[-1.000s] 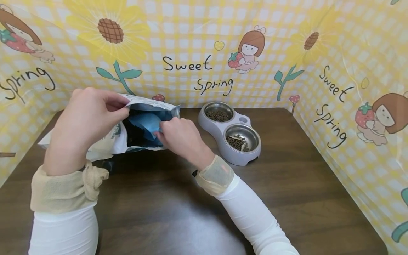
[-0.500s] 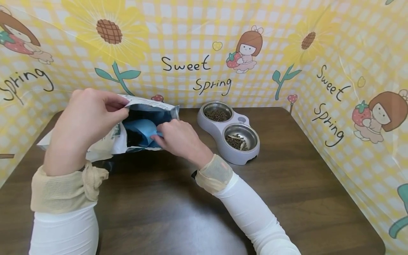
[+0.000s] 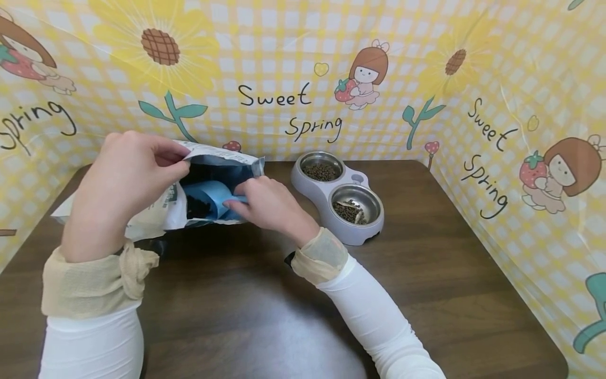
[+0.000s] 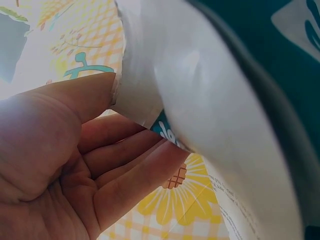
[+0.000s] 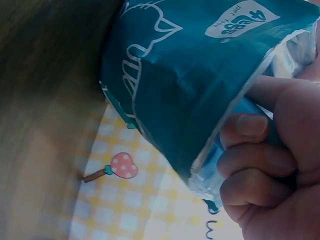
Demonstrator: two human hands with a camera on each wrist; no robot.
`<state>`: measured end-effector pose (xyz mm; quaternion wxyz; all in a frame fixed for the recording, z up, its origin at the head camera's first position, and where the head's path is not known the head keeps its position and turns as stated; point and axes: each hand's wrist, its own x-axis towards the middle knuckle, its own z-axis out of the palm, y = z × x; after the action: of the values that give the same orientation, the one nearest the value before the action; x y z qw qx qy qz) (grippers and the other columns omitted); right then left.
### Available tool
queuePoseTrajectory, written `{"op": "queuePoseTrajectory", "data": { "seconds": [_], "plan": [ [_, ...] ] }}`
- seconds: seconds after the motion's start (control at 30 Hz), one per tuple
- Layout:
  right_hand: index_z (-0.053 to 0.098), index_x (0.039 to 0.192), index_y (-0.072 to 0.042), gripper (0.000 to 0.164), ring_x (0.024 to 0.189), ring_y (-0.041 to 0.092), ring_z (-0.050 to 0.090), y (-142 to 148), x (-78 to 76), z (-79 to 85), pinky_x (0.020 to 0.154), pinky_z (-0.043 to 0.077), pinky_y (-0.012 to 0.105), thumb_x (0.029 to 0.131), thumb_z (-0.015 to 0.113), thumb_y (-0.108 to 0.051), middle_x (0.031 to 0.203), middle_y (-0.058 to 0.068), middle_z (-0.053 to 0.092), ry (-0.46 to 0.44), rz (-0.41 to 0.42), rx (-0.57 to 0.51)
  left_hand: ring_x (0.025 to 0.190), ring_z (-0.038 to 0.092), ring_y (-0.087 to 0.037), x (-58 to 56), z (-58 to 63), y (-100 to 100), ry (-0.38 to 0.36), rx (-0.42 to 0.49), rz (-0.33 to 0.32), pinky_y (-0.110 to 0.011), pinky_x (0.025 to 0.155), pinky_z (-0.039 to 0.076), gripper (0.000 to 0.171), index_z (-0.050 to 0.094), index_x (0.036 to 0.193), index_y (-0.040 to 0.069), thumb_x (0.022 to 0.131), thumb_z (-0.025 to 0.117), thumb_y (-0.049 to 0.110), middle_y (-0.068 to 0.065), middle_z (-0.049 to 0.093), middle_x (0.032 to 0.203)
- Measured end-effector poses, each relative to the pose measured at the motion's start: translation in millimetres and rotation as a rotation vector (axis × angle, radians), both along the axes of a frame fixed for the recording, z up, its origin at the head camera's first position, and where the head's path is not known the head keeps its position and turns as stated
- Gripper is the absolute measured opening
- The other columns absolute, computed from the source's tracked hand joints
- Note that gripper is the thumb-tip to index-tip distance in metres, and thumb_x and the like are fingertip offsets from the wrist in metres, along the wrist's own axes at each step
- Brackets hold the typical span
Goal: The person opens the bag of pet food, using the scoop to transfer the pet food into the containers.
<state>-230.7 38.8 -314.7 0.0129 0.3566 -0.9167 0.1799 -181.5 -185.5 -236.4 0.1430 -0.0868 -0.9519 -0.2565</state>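
A pet food bag (image 3: 153,215), teal with white print in the right wrist view, lies at the left of the table with its mouth facing right. My left hand (image 3: 124,181) pinches the upper edge of that mouth between thumb and fingers, holding it raised. Inside the mouth is a blue scoop (image 3: 214,193), tilted, with dark kibble (image 3: 198,207) at its left end. My right hand (image 3: 273,206) grips the scoop's handle, fingers curled round it at the bag's opening. The bag's depth and part of the scoop are hidden.
To the right of the bag stands a lilac double feeder (image 3: 318,199) with two steel bowls, each holding brown kibble. Small pale pieces lie in the nearer bowl. A yellow checked cloth (image 3: 274,63) walls the brown table (image 3: 426,295) behind and at the sides.
The scoop has turned and settled lower in the bag, with dark kibble now showing at its left end. The left hand keeps its hold on the bag's edge.
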Motion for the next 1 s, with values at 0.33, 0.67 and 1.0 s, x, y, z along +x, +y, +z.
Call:
{"op": "queuePoseTrajectory", "data": {
  "seconds": [0.33,0.67,1.0],
  "plan": [
    [0.059,0.067,-0.017,0.048,0.052,0.009,0.048,5.2,-2.9,2.1,0.054,0.036,0.02,0.109,0.065,-0.038,0.058,-0.006,0.047,-0.203,-0.026,-0.108,0.101,0.079,-0.043,0.5,-1.1,-0.9,-0.013,0.001,0.001,-0.009,0.063,0.037,0.031,0.082,0.119,0.001,0.099,0.072,0.023,-0.024,0.083,0.106],
    [0.051,0.061,-0.019,0.056,0.049,0.006,0.042,1.5,-1.8,-2.1,0.05,0.03,0.02,0.11,0.063,-0.041,0.055,-0.008,0.042,-0.282,-0.081,-0.145,0.1,0.079,-0.043,0.0,-0.4,-0.1,-0.008,-0.007,-0.002,-0.013,0.065,0.039,0.031,0.082,0.119,0.001,0.099,0.071,0.023,-0.024,0.083,0.106],
    [0.059,0.058,-0.017,0.057,0.05,0.009,0.042,7.0,-7.3,1.0,0.052,0.032,0.023,0.11,0.064,-0.04,0.053,-0.008,0.044,-0.382,-0.125,-0.184,0.101,0.078,-0.044,-0.3,-0.7,-0.9,0.002,0.002,-0.009,-0.009,0.064,0.035,0.031,0.082,0.119,0.0,0.099,0.072,0.021,-0.025,0.083,0.105]
  ]
}}
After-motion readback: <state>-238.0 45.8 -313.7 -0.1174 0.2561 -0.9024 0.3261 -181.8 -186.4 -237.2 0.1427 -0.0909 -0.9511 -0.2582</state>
